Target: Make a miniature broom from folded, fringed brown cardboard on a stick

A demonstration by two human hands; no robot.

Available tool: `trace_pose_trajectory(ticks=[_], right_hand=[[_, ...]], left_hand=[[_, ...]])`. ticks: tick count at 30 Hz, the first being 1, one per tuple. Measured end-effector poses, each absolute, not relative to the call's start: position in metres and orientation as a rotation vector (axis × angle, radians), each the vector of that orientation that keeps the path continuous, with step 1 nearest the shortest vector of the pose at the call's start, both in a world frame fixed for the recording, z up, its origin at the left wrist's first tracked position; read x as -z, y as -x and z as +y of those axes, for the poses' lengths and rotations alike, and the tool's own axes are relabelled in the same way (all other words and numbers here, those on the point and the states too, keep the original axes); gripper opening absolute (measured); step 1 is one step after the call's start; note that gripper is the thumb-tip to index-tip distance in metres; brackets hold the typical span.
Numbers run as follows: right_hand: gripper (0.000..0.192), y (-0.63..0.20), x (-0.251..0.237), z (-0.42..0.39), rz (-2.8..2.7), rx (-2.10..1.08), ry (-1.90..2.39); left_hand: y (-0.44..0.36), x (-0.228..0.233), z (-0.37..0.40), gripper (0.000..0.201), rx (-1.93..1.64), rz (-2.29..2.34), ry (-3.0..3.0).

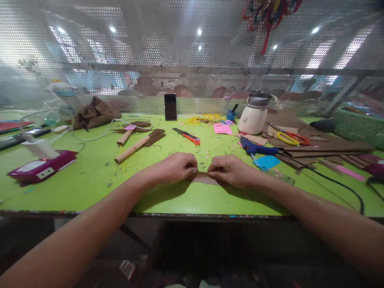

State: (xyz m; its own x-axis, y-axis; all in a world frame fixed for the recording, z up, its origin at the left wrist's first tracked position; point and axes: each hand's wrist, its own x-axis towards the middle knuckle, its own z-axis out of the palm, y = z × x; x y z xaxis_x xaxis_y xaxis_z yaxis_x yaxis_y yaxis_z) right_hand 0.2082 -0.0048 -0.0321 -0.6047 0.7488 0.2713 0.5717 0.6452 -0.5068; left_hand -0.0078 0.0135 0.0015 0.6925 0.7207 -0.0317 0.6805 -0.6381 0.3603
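A small strip of brown paper (204,178) lies near the front of the green table, its far edge pinched at both ends. My left hand (181,167) is closed on its left end, thumb and fingertips together. At the right end my right hand (231,170) pinches the same edge. Just beyond the hands is an orange utility knife (191,138) with its dark blade pointing away to the left. Two brown paper rolls with fringed ends, one of them nearer (133,152) and one farther (125,137), rest to the left.
A blue glue gun (259,148) with a black cord, scissors (289,138), stacked brown paper (324,146) and a white jug (253,116) crowd the right. On the left stands a purple power strip (45,166) with a charger. A phone (171,107) leans against the mesh screen.
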Motion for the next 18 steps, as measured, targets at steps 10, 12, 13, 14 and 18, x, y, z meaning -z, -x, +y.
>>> trace_pose_trajectory(ticks=[10,12,13,14,18], right_hand=[[0.015,-0.211,0.037,0.006,-2.457,-0.431,0.913],[0.015,-0.211,0.038,0.006,-2.474,-0.399,0.847],[0.015,-0.211,0.039,0.006,-2.479,-0.385,0.817],[0.015,-0.211,0.039,0.006,-2.482,-0.369,0.795],[0.014,-0.21,0.041,0.006,-2.51,-0.274,0.798]], left_hand=[[-0.002,0.031,0.027,0.019,-0.497,0.875,-2.706],[-0.002,0.033,0.026,0.017,-0.545,0.842,-2.731],[-0.003,0.033,0.025,0.017,-0.56,0.829,-2.743],[-0.003,0.034,0.024,0.016,-0.57,0.822,-2.752],[-0.004,0.033,0.02,0.013,-0.589,0.819,-2.778]])
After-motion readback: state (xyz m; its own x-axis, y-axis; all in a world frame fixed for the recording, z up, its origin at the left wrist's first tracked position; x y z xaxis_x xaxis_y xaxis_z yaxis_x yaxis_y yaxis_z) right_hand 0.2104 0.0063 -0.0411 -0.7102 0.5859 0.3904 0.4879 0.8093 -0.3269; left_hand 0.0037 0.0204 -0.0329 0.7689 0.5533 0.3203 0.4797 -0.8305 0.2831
